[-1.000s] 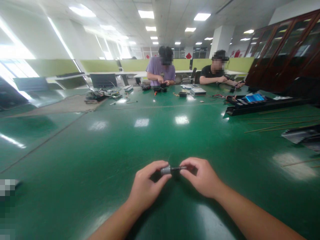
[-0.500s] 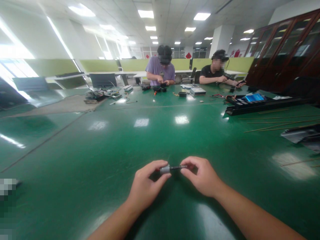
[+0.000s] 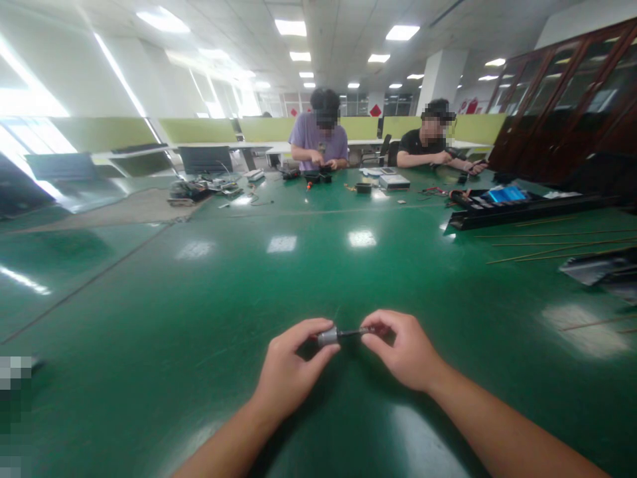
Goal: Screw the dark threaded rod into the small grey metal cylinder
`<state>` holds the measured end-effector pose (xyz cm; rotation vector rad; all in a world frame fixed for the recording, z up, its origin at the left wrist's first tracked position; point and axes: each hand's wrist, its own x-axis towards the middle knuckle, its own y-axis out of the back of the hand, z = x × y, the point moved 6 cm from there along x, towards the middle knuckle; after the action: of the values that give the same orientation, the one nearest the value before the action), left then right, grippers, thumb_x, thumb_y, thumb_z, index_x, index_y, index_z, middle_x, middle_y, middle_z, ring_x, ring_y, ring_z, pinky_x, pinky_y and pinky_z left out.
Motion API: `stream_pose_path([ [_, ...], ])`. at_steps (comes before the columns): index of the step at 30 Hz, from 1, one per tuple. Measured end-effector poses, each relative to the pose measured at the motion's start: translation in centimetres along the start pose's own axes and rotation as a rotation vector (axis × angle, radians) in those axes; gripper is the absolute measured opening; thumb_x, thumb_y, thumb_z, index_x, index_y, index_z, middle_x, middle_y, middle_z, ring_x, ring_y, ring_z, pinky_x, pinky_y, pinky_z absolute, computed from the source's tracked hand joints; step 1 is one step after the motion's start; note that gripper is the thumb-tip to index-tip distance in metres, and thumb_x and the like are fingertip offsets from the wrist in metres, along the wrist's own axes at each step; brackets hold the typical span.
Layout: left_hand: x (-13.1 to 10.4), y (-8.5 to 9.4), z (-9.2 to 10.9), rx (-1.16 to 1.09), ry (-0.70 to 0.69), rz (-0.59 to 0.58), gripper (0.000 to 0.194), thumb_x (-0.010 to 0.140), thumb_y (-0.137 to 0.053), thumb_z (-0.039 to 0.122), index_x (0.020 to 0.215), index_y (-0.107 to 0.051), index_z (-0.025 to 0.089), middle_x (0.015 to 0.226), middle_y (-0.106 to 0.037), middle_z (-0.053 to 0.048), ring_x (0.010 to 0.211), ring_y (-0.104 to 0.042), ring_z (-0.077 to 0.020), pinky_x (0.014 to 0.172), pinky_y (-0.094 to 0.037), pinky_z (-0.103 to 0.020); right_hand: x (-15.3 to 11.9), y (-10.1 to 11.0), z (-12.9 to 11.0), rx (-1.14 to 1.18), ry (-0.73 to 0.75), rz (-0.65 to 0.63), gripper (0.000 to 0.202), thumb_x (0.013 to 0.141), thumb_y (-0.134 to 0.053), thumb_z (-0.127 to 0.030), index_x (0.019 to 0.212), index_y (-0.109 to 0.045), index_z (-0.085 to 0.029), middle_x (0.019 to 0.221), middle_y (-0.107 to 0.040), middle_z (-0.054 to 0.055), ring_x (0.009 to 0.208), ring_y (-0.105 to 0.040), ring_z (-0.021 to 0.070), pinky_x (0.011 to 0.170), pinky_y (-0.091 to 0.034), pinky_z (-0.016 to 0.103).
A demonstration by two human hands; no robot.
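My left hand [image 3: 291, 365] pinches a short grey cylinder [image 3: 328, 336] between thumb and fingers. A thin dark rod [image 3: 351, 332] runs from the cylinder's right end toward my right hand [image 3: 405, 348]. The rod's far end is between the thumb and fingertips of my right hand, which partly hide it. Both hands are just above the green table [image 3: 239, 285], close to its near side, with a small gap between them.
Two people, one in a purple shirt [image 3: 308, 136] and one in a black shirt [image 3: 413, 147], work across the table. Electronic parts [image 3: 204, 189] lie at the far left. A black tray [image 3: 522, 211], thin rods [image 3: 557, 244] and dark metal pieces [image 3: 592, 269] are on the right.
My right hand has shifted very slightly to the right, and a little more of the rod shows. My left hand and the cylinder are almost unmoved.
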<state>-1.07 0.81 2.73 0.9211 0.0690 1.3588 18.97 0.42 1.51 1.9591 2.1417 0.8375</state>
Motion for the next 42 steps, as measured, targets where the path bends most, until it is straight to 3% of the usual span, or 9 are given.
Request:
stream_pose_path([
  [42,0.24,0.28,0.3,0.015,0.007,0.01,0.023,0.08,-0.072,0.028,0.101,-0.074,0.021,0.103,-0.075,-0.007,0.093,-0.07,-0.0229,0.085,-0.058,-0.036,0.31,0.51,0.21,-0.004,0.011,0.0,0.01,0.081,-0.063,-0.018,0.087,-0.071,-0.019,0.08,-0.072,0.003,0.074,-0.065,0.0174,0.071,-0.05,0.028],
])
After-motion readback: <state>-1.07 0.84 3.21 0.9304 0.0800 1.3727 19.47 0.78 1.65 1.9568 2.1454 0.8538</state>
